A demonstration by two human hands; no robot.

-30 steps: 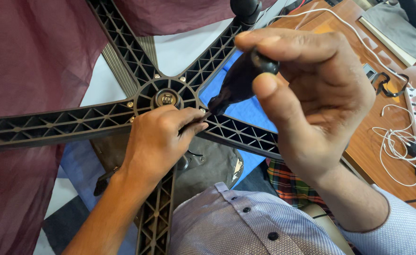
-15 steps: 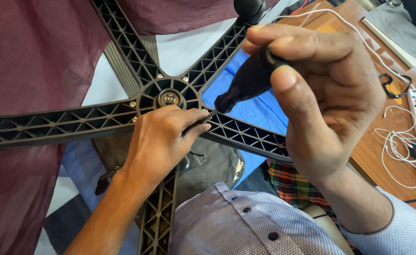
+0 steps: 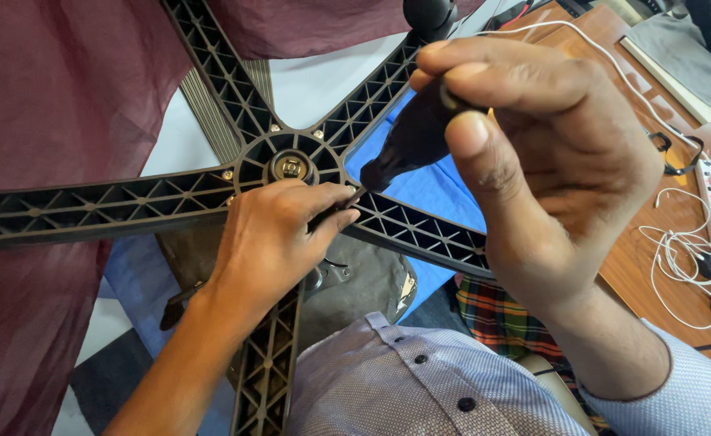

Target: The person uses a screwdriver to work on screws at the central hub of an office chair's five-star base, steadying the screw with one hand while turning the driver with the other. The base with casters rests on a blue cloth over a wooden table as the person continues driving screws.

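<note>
Maroon cloth is hanging behind a ribbed black plastic chair base (image 3: 129, 206). Right hand (image 3: 533, 161) is gripping a black screwdriver (image 3: 408, 141), its tip angling down to the left hand (image 3: 279, 234), whose fingers are pinching there beside the metal hub (image 3: 291, 167).

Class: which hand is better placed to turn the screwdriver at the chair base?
Right. The right hand already grips the screwdriver handle; the left hand steadies its tip on the chair base.
</note>
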